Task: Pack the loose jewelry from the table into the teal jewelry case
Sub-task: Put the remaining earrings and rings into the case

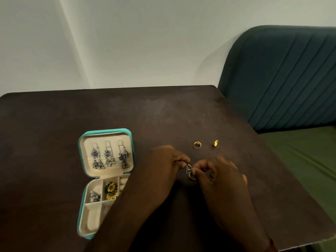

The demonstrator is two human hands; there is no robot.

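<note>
Small silver geometric drop earring (189,170) pinched by left hand (163,160) and right hand (218,171); carry it steadily left into the open teal jewelry case (82,211).

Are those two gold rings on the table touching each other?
Apart. The head view shows bare dark table between the left gold ring and the right gold ring.

Your left forearm (127,211) hides the teal case's (81,211) right compartments; the small earring (189,170) you pinch is too tiny to make out; the sofa (283,79) is cropped right.
</note>
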